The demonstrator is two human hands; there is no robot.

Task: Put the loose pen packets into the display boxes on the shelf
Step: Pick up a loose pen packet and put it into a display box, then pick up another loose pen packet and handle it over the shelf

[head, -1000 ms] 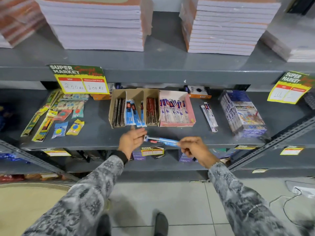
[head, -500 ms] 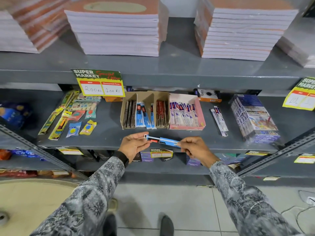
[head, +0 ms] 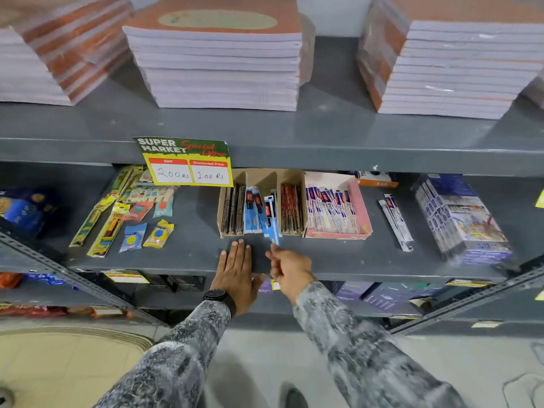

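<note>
Grey metal shelf [head: 338, 260]: runs across the middle of the frame, stock laid out along it.
Cardboard box [head: 262, 178]: centre of the frame, split into three slots; dark packets left, blue ones in the middle, red ones right.
Blue pen packet [head: 272, 219]: mostly inside the middle slot, its near end sticking out over the box's front edge.
Right hand [head: 290, 267]: just below that box, thumb and forefinger pinching the packet's near end.
Left hand [head: 237, 272]: flat on the shelf, palm down, fingers straight and close together, fingertips just short of the box front; a black watch on the wrist.
Pink box [head: 360, 207]: touching the cardboard box's right side, full of white and blue packets.
Loose packets [head: 396, 222]: two lying on the shelf, right of the pink box.
Price sign [head: 188, 161]: hangs from the upper shelf edge, left of centre.
</note>
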